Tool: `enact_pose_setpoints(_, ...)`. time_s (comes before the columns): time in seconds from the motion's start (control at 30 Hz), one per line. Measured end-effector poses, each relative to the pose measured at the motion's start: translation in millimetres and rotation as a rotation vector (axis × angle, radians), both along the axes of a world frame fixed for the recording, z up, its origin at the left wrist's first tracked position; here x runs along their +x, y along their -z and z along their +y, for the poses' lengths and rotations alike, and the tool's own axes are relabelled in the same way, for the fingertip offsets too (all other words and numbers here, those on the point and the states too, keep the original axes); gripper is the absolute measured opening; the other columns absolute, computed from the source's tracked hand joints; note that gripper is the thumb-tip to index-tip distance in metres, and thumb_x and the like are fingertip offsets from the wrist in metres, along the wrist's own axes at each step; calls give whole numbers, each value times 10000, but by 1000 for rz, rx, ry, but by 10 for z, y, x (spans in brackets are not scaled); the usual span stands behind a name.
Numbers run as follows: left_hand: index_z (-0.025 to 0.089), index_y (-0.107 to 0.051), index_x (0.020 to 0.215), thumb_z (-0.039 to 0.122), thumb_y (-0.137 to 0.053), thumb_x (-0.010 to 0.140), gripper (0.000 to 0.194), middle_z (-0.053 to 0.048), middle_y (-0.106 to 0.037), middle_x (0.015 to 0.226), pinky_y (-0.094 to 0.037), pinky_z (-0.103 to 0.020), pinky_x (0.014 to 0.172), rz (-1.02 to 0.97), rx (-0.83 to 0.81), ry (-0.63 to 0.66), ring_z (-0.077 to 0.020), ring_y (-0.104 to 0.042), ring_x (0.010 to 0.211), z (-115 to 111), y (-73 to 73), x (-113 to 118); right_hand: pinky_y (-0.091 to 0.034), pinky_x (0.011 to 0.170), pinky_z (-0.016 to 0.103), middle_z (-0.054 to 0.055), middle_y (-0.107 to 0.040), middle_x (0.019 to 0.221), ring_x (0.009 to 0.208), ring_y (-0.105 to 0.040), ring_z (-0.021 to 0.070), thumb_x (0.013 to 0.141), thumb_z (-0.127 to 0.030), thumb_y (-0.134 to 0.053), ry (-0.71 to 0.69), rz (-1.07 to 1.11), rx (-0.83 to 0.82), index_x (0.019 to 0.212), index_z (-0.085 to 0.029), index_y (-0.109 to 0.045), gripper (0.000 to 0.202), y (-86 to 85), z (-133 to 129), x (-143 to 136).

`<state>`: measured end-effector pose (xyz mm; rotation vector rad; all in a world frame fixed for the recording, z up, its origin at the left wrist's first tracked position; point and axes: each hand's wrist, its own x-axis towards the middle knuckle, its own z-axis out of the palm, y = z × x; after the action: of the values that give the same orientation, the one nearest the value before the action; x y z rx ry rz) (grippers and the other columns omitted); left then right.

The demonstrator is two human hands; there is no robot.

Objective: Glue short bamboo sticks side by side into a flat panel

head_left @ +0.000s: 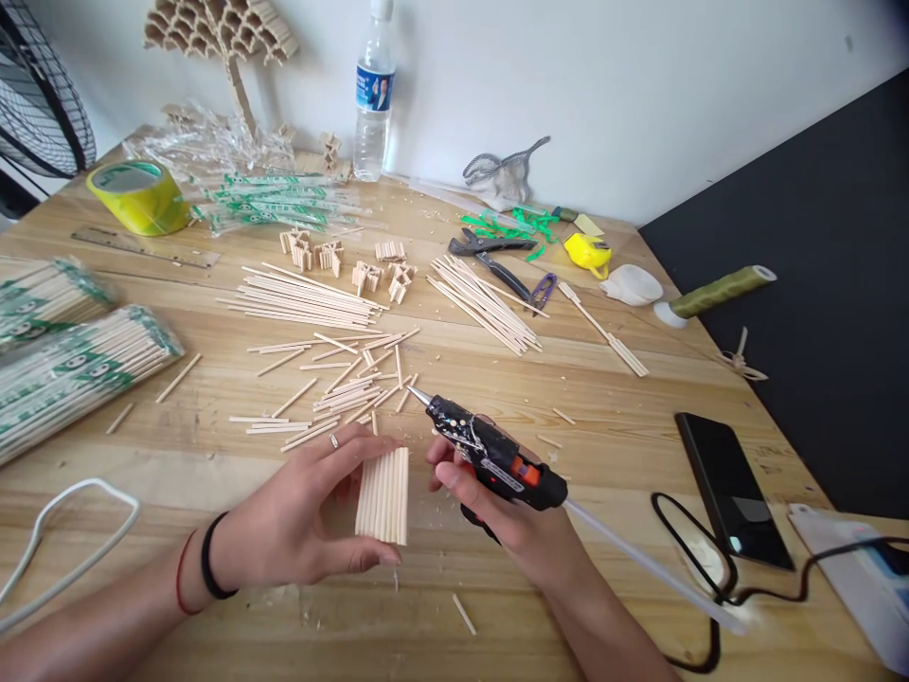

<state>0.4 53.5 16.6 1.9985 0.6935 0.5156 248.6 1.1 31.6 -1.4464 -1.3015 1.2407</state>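
Note:
Between the thumb and fingers of my left hand (305,507) is a small panel of wooden sticks (383,495), laid side by side and held upright above the table. My right hand (507,511) is wrapped round the handle of a black hot glue gun (490,450). Its metal nozzle points up and left, apart from the panel, and a clear glue stick (639,559) trails out of its back. Just beyond both hands lies a loose scatter of short cut sticks (347,393).
Longer sticks lie in a left bundle (305,298) and a right bundle (487,303). Small stick assemblies (365,275) stand behind. Bagged sticks (85,369) and yellow tape (138,197) are left; pliers (497,246), a phone (731,488) and a black cable (717,597) are right.

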Motion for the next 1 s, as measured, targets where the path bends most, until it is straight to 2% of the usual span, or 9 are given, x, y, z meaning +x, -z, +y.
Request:
enact_pose_setpoints(0.07,259,-470,1459,437,-842,848,737,-96,-650,1220,-595,-329,820,19,88,6,-252,-681,1021,-18,34,10,-577,742,311,20,-730,882,787,-699,196,913,-474,-756,-2,-2,-12,944,-234,-709,246,3,5,-19)
enact_pose_setpoints(0.17,260,-450,1473,361,-811,870,710,-100,-625,1227,-591,-344,851,67,170,-58,-245,-681,1010,-42,68,20,-600,789,322,23,-745,884,825,-712,205,868,-456,-796,-43,48,-82,937,-229,-699,257,-5,-4,-77)
enact_pose_setpoints(0.27,264,-428,1496,293,-763,893,690,-105,-610,1249,-591,-347,857,115,212,-122,-249,-679,1035,-60,77,23,-604,756,301,3,-736,860,797,-706,188,833,-431,-823,-65,127,-148,911,-236,-666,262,-10,-39,-163)
enact_pose_setpoints(0.4,277,-392,1536,299,-728,928,695,-109,-607,1279,-593,-358,886,135,257,-152,-259,-681,1082,-71,68,30,-599,736,287,-11,-727,844,782,-704,178,844,-394,-802,-37,148,-160,887,-241,-649,220,-8,-74,-239)
enact_pose_setpoints(0.53,284,-399,1545,308,-720,935,690,-99,-620,1255,-599,-349,872,140,280,-169,-248,-693,1054,-78,61,31,-599,774,302,-8,-732,839,802,-716,192,837,-380,-788,-31,125,-164,874,-241,-665,189,16,-69,-254)
enact_pose_setpoints(0.63,275,-404,1543,291,-729,920,703,-103,-623,1255,-598,-360,890,132,291,-180,-259,-685,1086,-86,65,26,-597,788,305,-6,-720,835,806,-706,194,841,-383,-777,-21,143,-139,860,-241,-664,183,42,-67,-259)
enact_pose_setpoints(1.0,308,-328,1591,279,-716,941,758,-114,-602,1330,-583,-402,993,113,253,-156,-278,-658,1183,-95,80,14,-545,786,320,-3,-677,824,779,-651,189,879,-448,-733,-41,85,-205,809,-231,-634,248,48,-86,-258)
